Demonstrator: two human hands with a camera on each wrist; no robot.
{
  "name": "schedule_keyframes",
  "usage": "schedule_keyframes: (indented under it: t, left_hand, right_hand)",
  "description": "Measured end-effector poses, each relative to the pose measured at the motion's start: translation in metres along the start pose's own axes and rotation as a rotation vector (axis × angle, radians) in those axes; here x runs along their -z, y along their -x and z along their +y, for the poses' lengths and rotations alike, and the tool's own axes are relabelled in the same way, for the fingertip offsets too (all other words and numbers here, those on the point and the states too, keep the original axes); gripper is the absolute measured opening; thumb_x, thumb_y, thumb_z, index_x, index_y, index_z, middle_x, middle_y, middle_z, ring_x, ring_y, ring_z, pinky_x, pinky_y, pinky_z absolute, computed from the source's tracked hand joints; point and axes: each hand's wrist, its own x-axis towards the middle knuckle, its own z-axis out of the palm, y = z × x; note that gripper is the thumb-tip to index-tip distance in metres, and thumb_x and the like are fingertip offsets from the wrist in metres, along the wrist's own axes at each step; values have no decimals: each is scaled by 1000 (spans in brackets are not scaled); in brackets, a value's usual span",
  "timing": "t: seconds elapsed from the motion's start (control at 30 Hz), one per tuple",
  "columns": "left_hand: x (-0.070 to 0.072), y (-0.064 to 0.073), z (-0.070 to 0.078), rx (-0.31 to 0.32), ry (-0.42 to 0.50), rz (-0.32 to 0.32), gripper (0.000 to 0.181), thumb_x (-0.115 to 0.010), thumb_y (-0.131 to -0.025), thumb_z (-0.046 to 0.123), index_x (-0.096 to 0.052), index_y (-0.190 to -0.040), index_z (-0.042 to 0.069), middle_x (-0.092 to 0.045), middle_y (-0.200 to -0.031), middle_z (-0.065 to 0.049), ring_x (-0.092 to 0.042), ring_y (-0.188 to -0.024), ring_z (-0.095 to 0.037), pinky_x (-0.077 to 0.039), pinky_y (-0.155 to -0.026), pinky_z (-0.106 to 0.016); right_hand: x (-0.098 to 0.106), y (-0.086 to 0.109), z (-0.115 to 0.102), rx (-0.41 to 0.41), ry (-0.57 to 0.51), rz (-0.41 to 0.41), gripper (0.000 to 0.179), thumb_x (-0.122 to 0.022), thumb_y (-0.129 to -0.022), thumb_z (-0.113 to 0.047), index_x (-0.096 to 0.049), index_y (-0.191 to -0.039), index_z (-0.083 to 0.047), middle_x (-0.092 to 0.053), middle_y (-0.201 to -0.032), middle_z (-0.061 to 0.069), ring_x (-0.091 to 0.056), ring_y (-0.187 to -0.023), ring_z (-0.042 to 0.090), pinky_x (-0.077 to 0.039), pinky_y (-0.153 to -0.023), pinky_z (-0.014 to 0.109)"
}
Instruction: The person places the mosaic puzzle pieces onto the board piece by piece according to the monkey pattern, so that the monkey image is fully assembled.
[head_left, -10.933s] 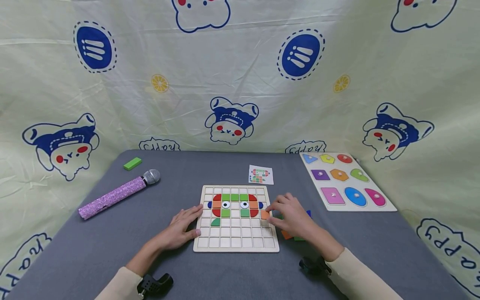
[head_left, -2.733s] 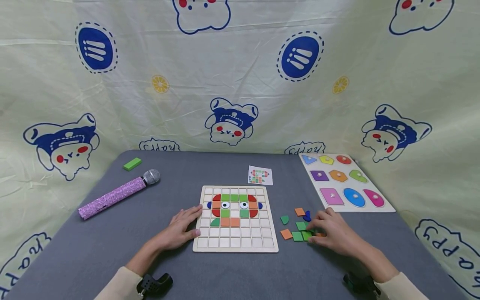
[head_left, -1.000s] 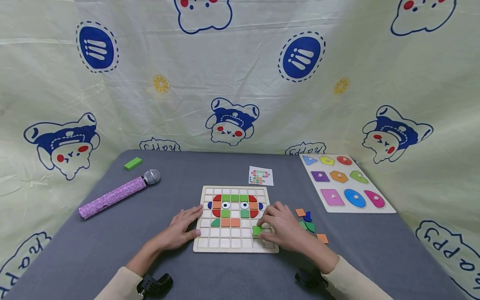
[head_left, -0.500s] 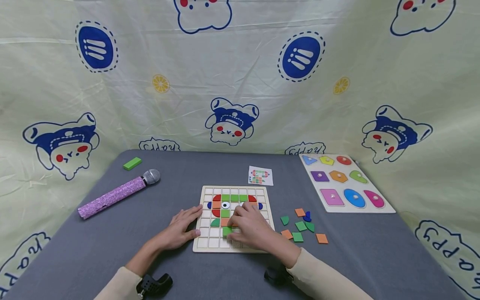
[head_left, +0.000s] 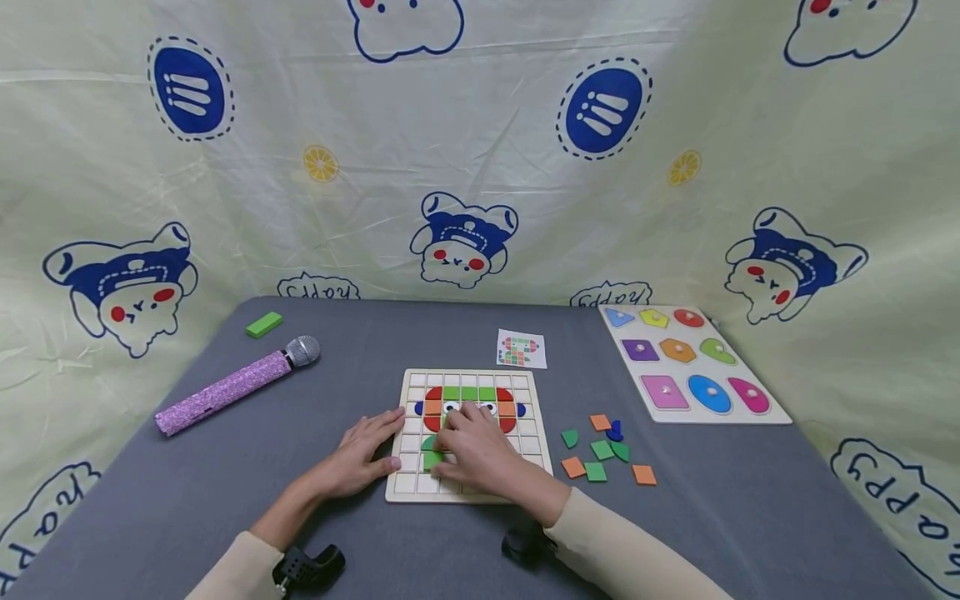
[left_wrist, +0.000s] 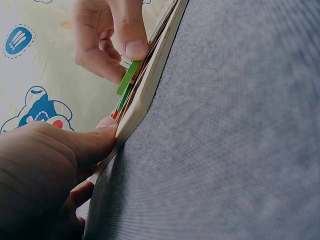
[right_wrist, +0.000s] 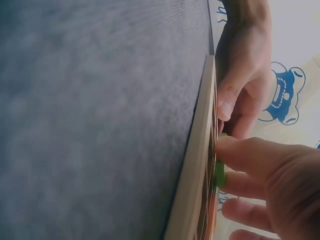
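A pale square grid board bears a pattern of red, orange, green and blue tiles with two eye tiles. My right hand is over the board's left-middle part, pinching a green square tile between thumb and fingers. In the left wrist view this tile stands on edge close over the grid. Part of the pattern is hidden under the right hand. My left hand rests against the board's left edge, fingers extended, with the thumb on the rim.
Loose tiles lie right of the board: orange squares, green pieces and dark blue ones. A pattern card lies behind. A shape puzzle is at right; a purple microphone and green block at left.
Two orange tiles went onto the board. My right hand then took the green tile from the loose pieces and carried it leftward across the grid. The left hand stayed put.
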Motion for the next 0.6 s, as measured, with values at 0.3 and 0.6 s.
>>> schedule_keyframes:
  t: [0.3, 0.6]
  left_hand:
    - [0, 1, -1, 8, -1, -6, 61, -57, -93, 20, -33, -144, -5, -28, -153, -20, -22, -141, -45, -7, -111, -65]
    - [0, 0, -1, 9, -4, -3, 62, -57, -93, 22, -34, -143, -4, -28, -153, -20, -22, -141, -45, -8, -111, -64]
  right_hand:
    - [-1, -3, -3, 18, 57, 7, 24, -73, -77, -46, -74, -90, -25, -59, -92, -6, -41, -87, 12, -36, -76, 29]
    - [-2, -5, -5, 42, 88, 19, 24, -73, -77, -46, -74, -90, -26, -59, -92, -6, -42, -88, 13, -36, -76, 29]
